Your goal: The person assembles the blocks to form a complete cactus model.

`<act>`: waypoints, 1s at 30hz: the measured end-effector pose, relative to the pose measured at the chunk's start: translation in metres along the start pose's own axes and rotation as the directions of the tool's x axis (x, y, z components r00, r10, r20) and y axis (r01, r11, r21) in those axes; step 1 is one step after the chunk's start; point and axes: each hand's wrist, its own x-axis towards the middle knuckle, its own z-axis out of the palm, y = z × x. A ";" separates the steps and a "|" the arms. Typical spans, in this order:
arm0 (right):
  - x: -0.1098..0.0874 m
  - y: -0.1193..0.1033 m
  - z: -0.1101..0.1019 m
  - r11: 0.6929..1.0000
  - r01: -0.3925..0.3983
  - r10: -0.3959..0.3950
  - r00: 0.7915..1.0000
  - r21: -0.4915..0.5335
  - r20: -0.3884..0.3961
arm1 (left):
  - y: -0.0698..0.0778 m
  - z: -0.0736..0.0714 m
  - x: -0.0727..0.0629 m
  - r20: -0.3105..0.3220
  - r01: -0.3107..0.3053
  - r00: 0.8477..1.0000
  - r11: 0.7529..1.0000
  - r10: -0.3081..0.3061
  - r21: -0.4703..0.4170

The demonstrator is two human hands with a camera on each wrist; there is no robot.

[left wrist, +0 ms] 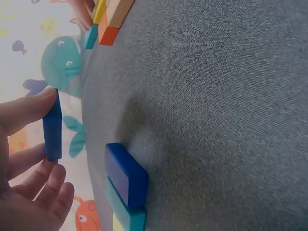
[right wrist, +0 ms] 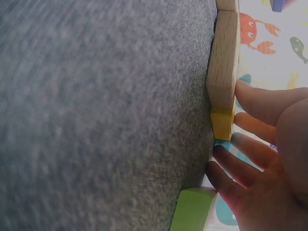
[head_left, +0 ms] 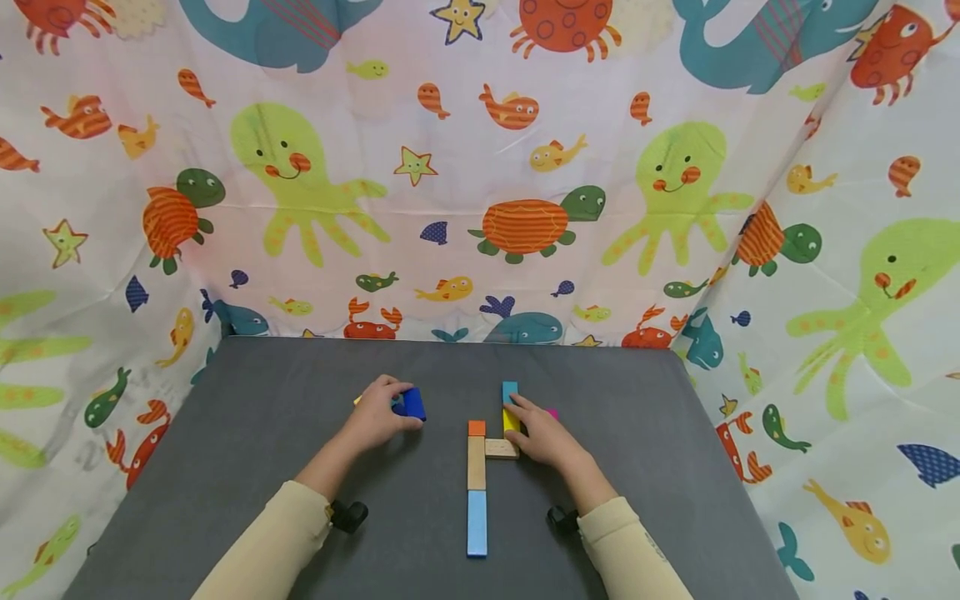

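Note:
My left hand (head_left: pixel 375 412) pinches a blue block (left wrist: pixel 53 130) between thumb and fingertips, raised off the table. Beneath it lie a dark blue block (left wrist: pixel 126 174) and a teal block (left wrist: pixel 126 211), side by side. My right hand (head_left: pixel 547 433) rests its fingers, fairly straight, against a yellow block (head_left: pixel 511 421) and a sky-blue block (head_left: pixel 510 388) lined up end to end. Its thumb touches near a short wooden block (head_left: pixel 501 449), which joins them to a column of an orange block (head_left: pixel 477 427), a plain wooden block (head_left: pixel 476 462) and a light blue block (head_left: pixel 477 523).
A pink block (head_left: pixel 552 413) peeks out behind the right hand. Close to the right fingertips stands a green block (right wrist: pixel 192 209). Dark grey cloth (head_left: pixel 600 375) covers the table, and a sea-animal curtain (head_left: pixel 465 183) hangs around its back and sides.

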 end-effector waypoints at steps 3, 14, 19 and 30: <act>0.000 0.000 -0.001 1.000 -0.002 0.002 1.000 0.002 -0.004 | 0.003 0.004 0.008 0.012 -0.009 1.000 1.000 0.009 -0.004; 0.001 0.002 0.001 1.000 0.003 -0.003 1.000 -0.018 -0.005 | 0.017 0.017 0.027 0.035 -0.049 0.998 0.997 0.046 0.065; 0.000 0.002 0.000 1.000 0.019 -0.019 1.000 -0.022 -0.005 | 0.021 0.027 0.032 0.013 -0.086 0.996 0.994 0.085 0.070; 0.003 0.001 0.002 0.999 -0.006 0.006 1.000 -0.047 0.001 | 0.031 0.054 0.053 0.003 -0.073 0.997 0.997 0.073 -0.038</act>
